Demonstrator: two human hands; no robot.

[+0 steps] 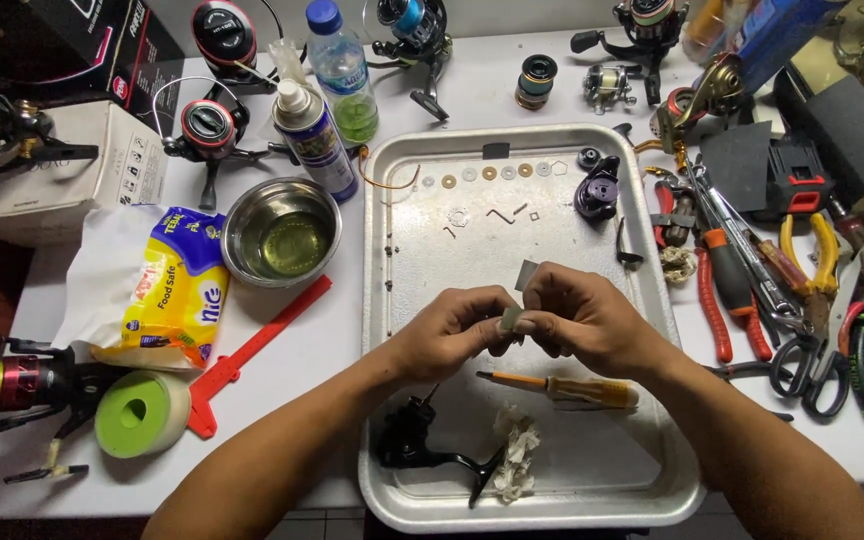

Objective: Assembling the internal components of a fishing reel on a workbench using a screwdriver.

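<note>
Both hands meet over the middle of a shallow white metal tray (392,330) on the white worktop (512,95). Left hand (449,332) and right hand (577,318) are curled nearly shut, fingertips pinching a small flat grey metal part (512,319) between them; which hand bears most of the hold I cannot tell. A second small grey plate (527,273) shows just above the right hand's fingers.

Just below the right hand lies a yellow-handled screwdriver (562,388), tip pointing toward the left wrist. Below the left hand sits a black reel body with crank handle (422,450), a crumpled white tissue (517,450) beside it.

Beyond the hands, a row of small washers (492,173) lines the tray's far end, near a dark purple reel part (597,192). Left of the left hand, off the tray: a steel bowl of yellowish liquid (282,232). Right of the right hand: a heap of red- and yellow-handled pliers (802,290).
</note>
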